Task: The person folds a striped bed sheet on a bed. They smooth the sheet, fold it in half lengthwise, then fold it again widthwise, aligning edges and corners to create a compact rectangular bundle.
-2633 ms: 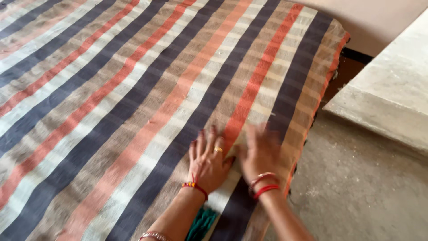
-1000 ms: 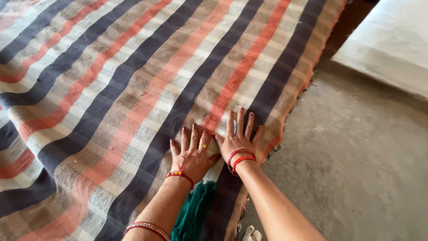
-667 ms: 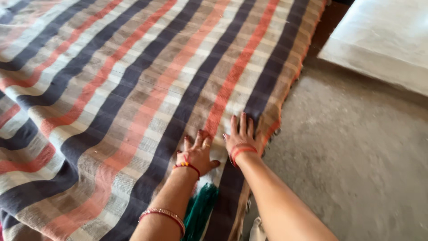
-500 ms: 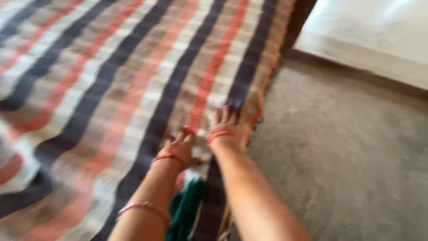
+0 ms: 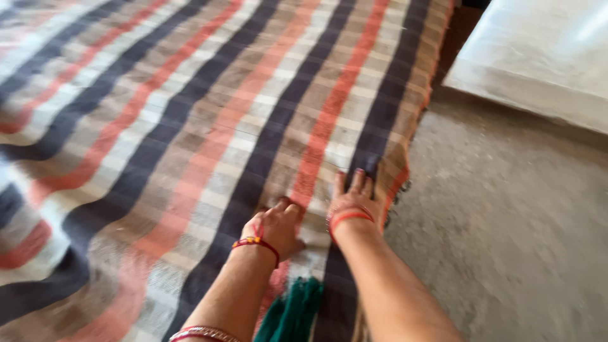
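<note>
Two hands pressed the striped cloth (image 5: 209, 120) near its right edge — the left hand (image 5: 277, 226) with fingers curled, gripping nothing, the right hand (image 5: 352, 201) spread flat — likely to smooth the weave beside the concrete floor (image 5: 506, 221).

The striped blanket (image 5: 209, 126) is coarse, matt woven cloth; the floor (image 5: 506, 234) looks like rough, dull concrete.
</note>
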